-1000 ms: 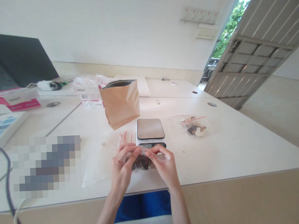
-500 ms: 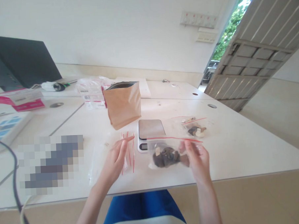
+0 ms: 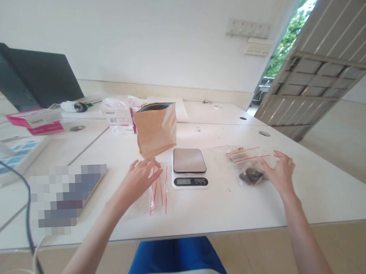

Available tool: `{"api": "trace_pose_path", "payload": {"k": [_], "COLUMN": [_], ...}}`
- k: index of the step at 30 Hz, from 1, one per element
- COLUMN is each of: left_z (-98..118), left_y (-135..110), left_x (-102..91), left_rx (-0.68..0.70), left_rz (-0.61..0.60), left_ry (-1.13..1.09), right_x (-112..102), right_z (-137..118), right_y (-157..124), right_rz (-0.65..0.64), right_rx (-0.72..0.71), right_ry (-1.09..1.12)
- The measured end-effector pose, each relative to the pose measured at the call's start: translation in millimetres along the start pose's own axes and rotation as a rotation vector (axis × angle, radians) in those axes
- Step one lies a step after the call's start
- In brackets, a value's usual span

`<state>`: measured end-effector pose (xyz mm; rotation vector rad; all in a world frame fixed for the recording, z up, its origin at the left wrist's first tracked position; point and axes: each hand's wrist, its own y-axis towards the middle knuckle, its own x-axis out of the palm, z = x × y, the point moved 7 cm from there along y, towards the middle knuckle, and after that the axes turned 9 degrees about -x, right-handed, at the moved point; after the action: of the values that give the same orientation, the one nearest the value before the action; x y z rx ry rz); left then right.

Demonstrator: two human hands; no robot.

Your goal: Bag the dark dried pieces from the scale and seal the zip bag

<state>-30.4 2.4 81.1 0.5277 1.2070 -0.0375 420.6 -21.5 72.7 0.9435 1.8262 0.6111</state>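
**Filled bag set down, hand over the empty ones**

On the white table (image 3: 309, 188) an open kraft paper pouch (image 3: 156, 128) stands behind a small digital kitchen scale (image 3: 189, 167), whose platform is bare. To the right of the scale lie two clear zip bags with red seal strips; the nearer filled zip bag (image 3: 249, 172), holding dark pieces, rests on the table beside the other filled bag (image 3: 236, 154). The right hand (image 3: 280, 173) is spread flat, fingers loose and gripping nothing, its fingertips at the nearer bag's edge. The left hand (image 3: 139, 179) is likewise spread and grasping nothing, hovering over the stack of empty zip bags (image 3: 158, 190) left of the scale.

Judged from this, one bag is finished and the step in hand is taking a fresh one. That calls for pinching a single thin bag off the stack without dragging its neighbours.
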Motion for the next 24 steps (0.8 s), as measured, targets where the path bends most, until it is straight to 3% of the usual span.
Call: {"api": "trace_pose_path", "payload": {"k": [3, 6, 8, 11, 14, 17, 21, 24], "left_z": [21, 34, 30, 13, -10, -23, -22, -18], "left_y": [36, 72, 92, 115, 131, 140, 139, 132], "left_x": [-29.8, -63.3, -80.1, -89.4, -87.6, -82.8, -86.2, -93.2], "left_rx": [-0.060, -0.115, -0.200, -0.279, -0.373, -0.410, -0.461, -0.535], "left_rz": [0.116, 0.305, 0.423, 0.501, 0.519, 0.462, 0.366, 0.279], "left_ry": [0.018, -0.023, -0.060, -0.097, -0.087, -0.056, -0.069, -0.060], "right_x": [0, 15, 32, 52, 58, 59, 62, 58], "right_z": [-22, -44, -49, -47, -52, -61, -71, -95], "right_y": [-14, -30, -40, -52, -54, -53, -49, -36], "right_rz": [-0.016, -0.169, -0.347, -0.554, -0.619, -0.629, -0.670, -0.614], "right_rx": [-0.136, -0.233, -0.221, -0.091, -0.002, 0.061, 0.138, 0.080], "right_ry": [-0.119, -0.136, -0.170, -0.299, -0.431, -0.500, -0.530, -0.478]}}
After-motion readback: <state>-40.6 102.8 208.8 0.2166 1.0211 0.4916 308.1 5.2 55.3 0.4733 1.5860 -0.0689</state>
